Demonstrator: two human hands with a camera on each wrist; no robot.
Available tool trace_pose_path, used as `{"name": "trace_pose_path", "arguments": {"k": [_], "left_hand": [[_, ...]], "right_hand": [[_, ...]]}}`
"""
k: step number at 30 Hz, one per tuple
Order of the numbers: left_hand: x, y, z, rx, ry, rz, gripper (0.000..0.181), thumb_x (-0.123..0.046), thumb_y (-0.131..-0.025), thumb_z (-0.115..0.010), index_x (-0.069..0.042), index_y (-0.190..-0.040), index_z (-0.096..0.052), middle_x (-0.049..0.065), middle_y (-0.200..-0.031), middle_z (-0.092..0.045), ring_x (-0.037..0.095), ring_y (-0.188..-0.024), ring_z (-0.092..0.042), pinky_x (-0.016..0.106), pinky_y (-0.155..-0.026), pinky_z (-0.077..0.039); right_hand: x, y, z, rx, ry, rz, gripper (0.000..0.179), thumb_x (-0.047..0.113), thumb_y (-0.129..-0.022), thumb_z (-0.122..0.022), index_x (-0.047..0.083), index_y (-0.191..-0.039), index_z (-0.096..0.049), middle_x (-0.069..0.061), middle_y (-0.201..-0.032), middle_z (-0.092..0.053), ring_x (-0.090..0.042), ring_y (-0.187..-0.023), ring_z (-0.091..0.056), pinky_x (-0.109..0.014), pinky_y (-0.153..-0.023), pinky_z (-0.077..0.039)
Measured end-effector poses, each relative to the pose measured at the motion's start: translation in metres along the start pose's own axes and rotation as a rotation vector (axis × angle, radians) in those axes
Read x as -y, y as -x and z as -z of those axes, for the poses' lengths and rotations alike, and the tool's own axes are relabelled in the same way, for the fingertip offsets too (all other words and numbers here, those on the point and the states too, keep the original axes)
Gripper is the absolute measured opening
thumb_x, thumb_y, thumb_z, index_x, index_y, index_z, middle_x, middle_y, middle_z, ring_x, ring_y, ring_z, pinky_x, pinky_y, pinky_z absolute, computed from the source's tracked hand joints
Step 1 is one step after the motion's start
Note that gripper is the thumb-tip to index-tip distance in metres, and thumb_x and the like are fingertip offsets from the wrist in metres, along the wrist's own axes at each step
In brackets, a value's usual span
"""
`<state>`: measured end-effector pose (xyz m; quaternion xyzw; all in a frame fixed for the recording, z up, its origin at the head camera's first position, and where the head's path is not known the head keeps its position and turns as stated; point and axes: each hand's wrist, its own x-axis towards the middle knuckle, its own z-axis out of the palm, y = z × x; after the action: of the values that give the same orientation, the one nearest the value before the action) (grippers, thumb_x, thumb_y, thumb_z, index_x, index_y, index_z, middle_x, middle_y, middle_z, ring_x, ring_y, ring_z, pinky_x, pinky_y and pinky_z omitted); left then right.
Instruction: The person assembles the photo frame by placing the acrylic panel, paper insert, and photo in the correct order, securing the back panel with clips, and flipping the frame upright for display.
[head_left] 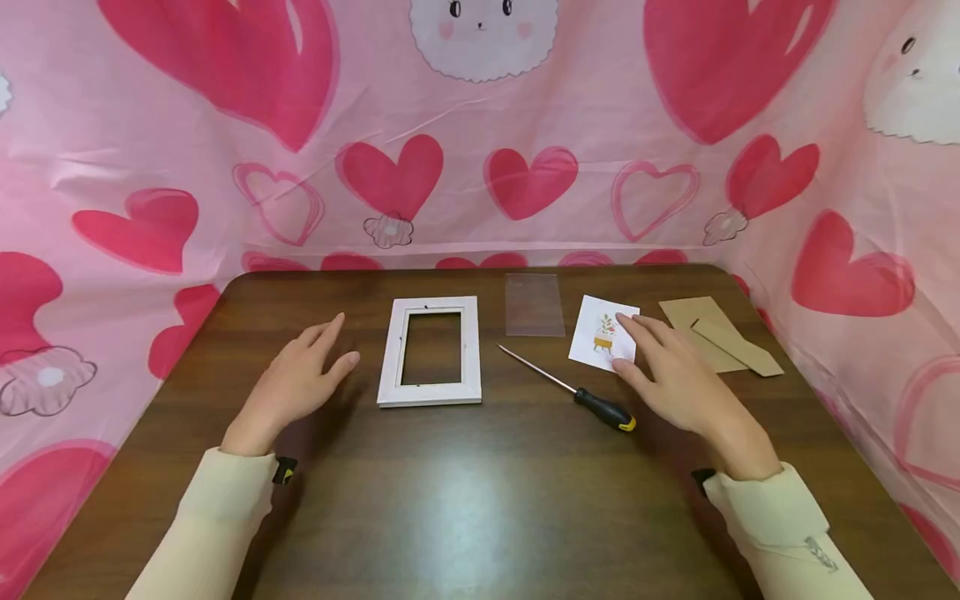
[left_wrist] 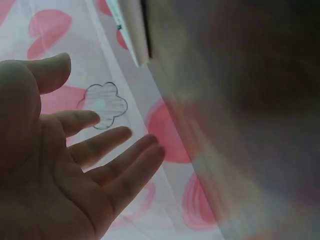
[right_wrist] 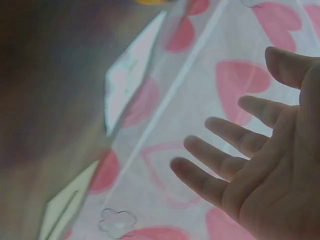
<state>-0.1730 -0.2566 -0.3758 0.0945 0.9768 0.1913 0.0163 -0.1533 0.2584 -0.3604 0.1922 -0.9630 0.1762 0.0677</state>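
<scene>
My left hand (head_left: 298,377) hovers over the table's left side with relaxed fingers, a little left of a white picture frame (head_left: 392,354) that lies with its middle open. In the left wrist view the palm and spread fingers (left_wrist: 107,170) hold nothing. My right hand (head_left: 678,379) is likewise empty, its thumb and fingertips overlapping the edge of a white card (head_left: 588,329) printed with a potted plant. Below the card lies a screwdriver (head_left: 603,410) with a black and yellow handle, its tip toward the frame. A clear rectangular sheet (head_left: 534,307) lies between frame and card.
Right of the card, a brown backing board (head_left: 693,312) lies on the table with a narrow brown strip (head_left: 738,348) across it, near the right edge. The dark wooden table (head_left: 465,517) is enclosed by pink heart-print cloth (head_left: 465,108) at the back and sides.
</scene>
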Motion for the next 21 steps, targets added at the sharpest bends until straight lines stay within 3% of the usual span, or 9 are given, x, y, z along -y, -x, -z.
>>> {"name": "trace_pose_path", "arguments": {"k": [4,9,15,21], "left_hand": [[-0.002,-0.014,0.001,0.025,0.078,0.006,0.075,-0.046,-0.109,-0.056,-0.002,-0.164,-0.032,0.034,-0.154,-0.045,0.054,-0.137,-0.049,0.074,-0.112,-0.038],[-0.007,-0.025,-0.006,0.072,0.182,0.003,0.063,-0.039,-0.108,-0.059,0.002,-0.155,-0.046,0.029,-0.138,-0.061,0.043,-0.119,-0.064,0.064,-0.102,-0.052],[-0.01,-0.033,-0.011,0.178,0.369,0.064,0.062,-0.035,-0.11,-0.059,0.001,-0.158,-0.041,0.029,-0.137,-0.061,0.028,-0.094,-0.075,0.051,-0.094,-0.061],[-0.012,-0.039,-0.012,0.218,0.429,0.106,0.066,-0.035,-0.11,-0.059,-0.002,-0.162,-0.035,0.03,-0.139,-0.057,0.025,-0.095,-0.075,0.046,-0.093,-0.062]], "right_hand": [[0.014,-0.016,0.008,0.009,-0.034,-0.002,0.064,0.034,-0.106,-0.064,0.01,-0.162,-0.042,-0.023,-0.153,-0.05,-0.046,-0.141,-0.047,-0.069,-0.114,-0.038],[0.035,-0.038,0.006,0.038,-0.126,-0.013,0.056,0.032,-0.108,-0.061,0.01,-0.158,-0.048,-0.02,-0.143,-0.059,-0.041,-0.125,-0.061,-0.063,-0.104,-0.05],[0.061,-0.065,-0.012,0.063,-0.237,0.019,0.053,0.026,-0.106,-0.064,0.004,-0.152,-0.054,-0.019,-0.124,-0.067,-0.038,-0.117,-0.066,-0.055,-0.098,-0.056],[0.086,-0.085,-0.041,0.135,-0.288,-0.001,0.055,0.028,-0.105,-0.064,0.002,-0.152,-0.053,-0.009,-0.106,-0.069,-0.025,-0.099,-0.063,-0.046,-0.092,-0.054]]}}
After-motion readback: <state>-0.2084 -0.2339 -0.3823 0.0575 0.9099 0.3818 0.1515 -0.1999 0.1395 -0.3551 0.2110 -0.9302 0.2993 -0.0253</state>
